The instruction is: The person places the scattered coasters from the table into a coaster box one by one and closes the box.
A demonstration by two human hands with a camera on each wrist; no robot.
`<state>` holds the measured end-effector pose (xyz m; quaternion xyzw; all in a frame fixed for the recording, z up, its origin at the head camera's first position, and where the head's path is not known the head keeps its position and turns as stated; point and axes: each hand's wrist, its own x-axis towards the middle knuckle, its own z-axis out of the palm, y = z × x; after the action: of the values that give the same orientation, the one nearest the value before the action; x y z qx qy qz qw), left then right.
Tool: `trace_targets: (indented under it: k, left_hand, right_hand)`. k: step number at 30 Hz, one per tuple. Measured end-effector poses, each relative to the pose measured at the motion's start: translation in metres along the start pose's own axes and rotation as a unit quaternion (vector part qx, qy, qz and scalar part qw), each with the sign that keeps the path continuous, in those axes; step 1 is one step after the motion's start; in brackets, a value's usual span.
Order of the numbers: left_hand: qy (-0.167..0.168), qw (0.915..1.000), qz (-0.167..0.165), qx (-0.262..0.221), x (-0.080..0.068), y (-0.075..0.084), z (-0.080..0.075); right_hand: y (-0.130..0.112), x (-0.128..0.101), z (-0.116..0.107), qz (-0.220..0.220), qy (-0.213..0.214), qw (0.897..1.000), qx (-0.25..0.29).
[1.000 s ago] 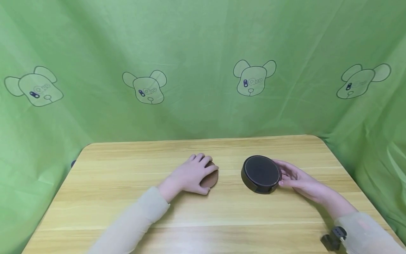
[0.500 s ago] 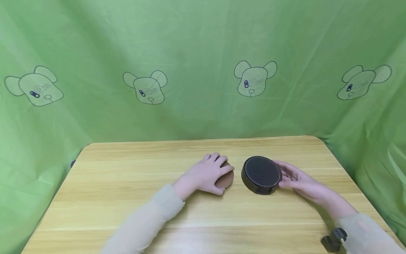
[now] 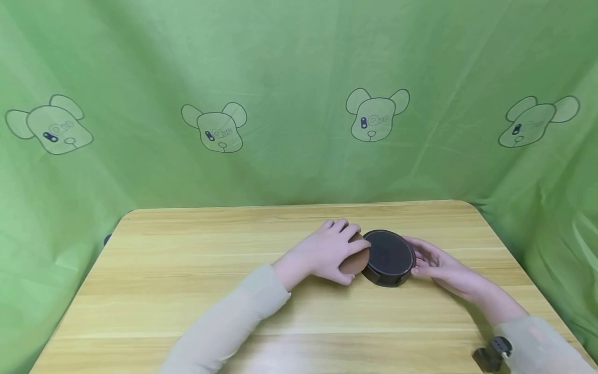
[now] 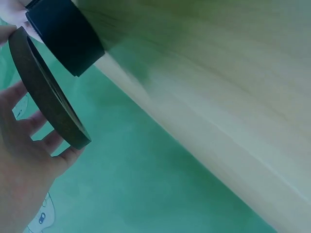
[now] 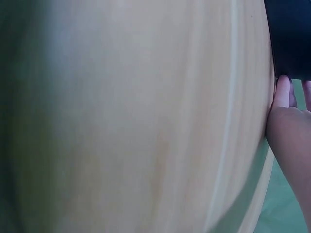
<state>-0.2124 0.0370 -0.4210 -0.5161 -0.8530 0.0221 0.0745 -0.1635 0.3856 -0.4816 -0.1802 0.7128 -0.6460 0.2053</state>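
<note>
- Your left hand [image 3: 333, 250] grips a flat round brown coaster [image 3: 356, 259], fingers curled over its far edge and thumb under its near edge.
- The left wrist view shows that brown disc [image 4: 46, 92] edge-on, thin and dark-rimmed, tilted and lifted off the wood.
- It sits at the table's middle, its right edge touching or overlapping the rim of the round black holder [image 3: 389, 257]; you cannot tell which.
- The black holder is a low, dark cylinder with a flat textured top, standing on the light wooden table [image 3: 187, 270].
- Your right hand [image 3: 436, 261] rests against the holder's right side, fingers relaxed and nearly straight, touching its wall [image 5: 283, 92].
- Behind the table hangs a green cloth printed with cartoon bear heads [image 3: 299, 78].
- A small black clamp-like fitting [image 3: 490, 353] shows by your right sleeve.
</note>
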Motion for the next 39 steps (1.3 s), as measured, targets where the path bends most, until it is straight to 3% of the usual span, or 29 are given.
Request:
trace_targets:
  k: [10,22,39]
  left_hand:
    - [-0.001,0.9998,0.009,0.018,0.027,0.009,-0.006]
    - [-0.028,0.999,0.007,0.034,0.064,0.026,0.001]
    - [-0.046,0.9986,-0.014,0.023,0.088,0.039,0.011]
  right_hand:
    - [-0.003,0.0,0.002,0.017,0.014,1.0,-0.007]
    - [-0.006,0.0,0.003,0.024,0.014,0.999,-0.017]
    - [-0.005,-0.001,0.002,0.049,0.021,0.998,-0.036]
